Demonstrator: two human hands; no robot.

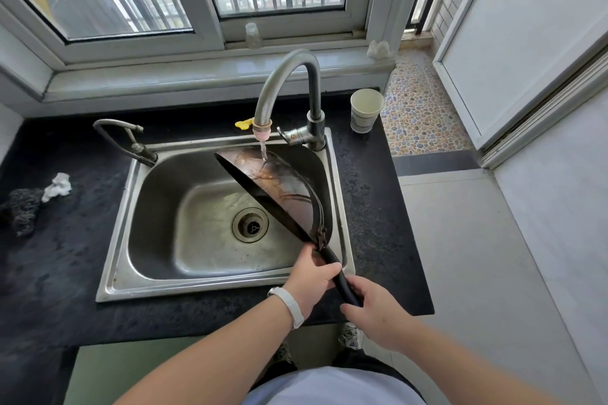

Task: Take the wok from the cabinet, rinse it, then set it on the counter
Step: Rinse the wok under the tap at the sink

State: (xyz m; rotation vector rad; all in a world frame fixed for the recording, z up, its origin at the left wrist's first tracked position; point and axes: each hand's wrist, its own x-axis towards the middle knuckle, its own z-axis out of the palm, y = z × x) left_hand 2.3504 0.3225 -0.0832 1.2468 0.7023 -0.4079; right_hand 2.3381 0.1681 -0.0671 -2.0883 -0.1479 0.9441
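The dark wok [283, 184] is tipped steeply on edge inside the steel sink [154, 217], its brown stained inside facing right. Water runs from the curved tap [286, 89] onto the wok's upper part. Its long black handle [342, 276] points toward me over the sink's front right corner. My left hand [312, 276], with a white band on the wrist, grips the handle close to the pan. My right hand [371, 309] grips the handle's end.
Black counter [65, 256] surrounds the sink. A paper cup [365, 110] stands at the back right, a small second tap [125, 141] at the back left. A dark scourer [21, 210] and crumpled tissue [59, 186] lie on the left. Floor lies to the right.
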